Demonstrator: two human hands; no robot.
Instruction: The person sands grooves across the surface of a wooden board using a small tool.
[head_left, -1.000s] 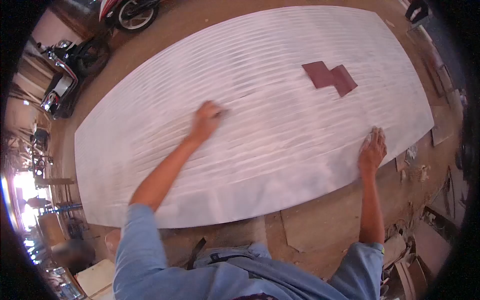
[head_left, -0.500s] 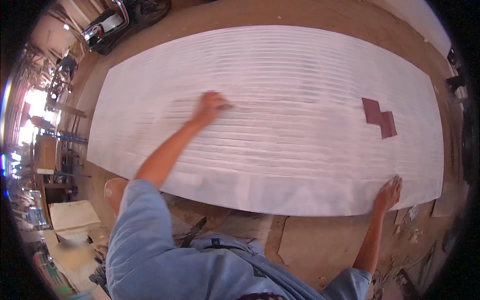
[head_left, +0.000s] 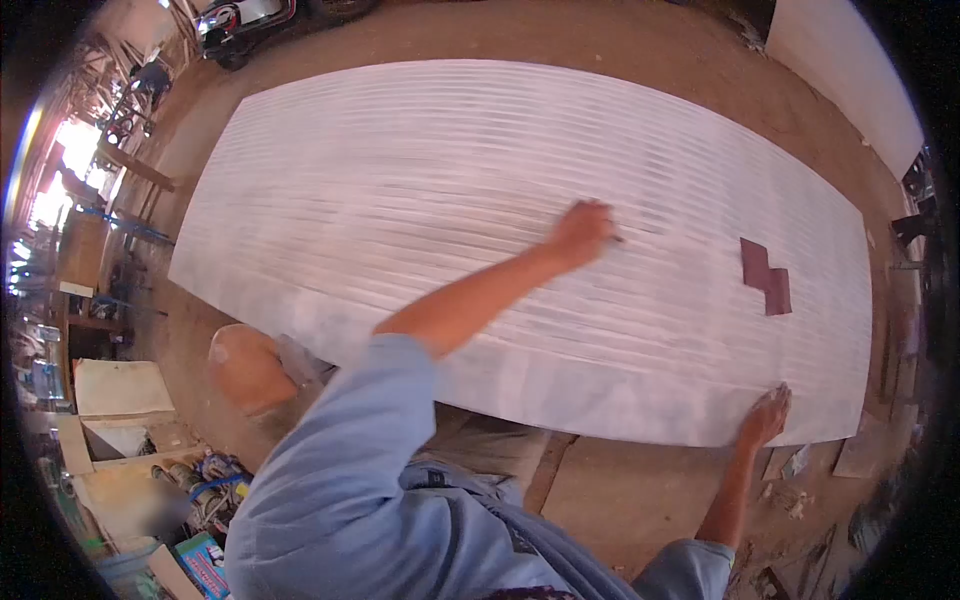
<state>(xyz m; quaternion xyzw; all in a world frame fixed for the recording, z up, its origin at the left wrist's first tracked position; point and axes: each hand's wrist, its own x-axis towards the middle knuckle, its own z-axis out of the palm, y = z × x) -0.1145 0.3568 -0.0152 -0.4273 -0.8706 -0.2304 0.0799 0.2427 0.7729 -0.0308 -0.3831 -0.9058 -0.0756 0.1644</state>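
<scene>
A large white panel with many parallel grooves lies across the view. My left hand is on its grooved middle, fingers closed round something small with a dark edge that I cannot make out. Near the panel's close edge, at the right, my right hand rests on the surface with its fingers stretched out and holds nothing. Two dark red pieces that look like sandpaper, one piece overlapping the other, lie on the panel beyond my right hand.
A motorbike stands at the top left. Along the left are a wooden bench, an open cardboard box and a blue packet. A pale wall rises at the top right. My bent knee is beside the panel.
My left hand has swept right across the grooves, still closed on the small thing. My right hand stays near the close edge. The view has shifted, showing more of the box at lower left.
</scene>
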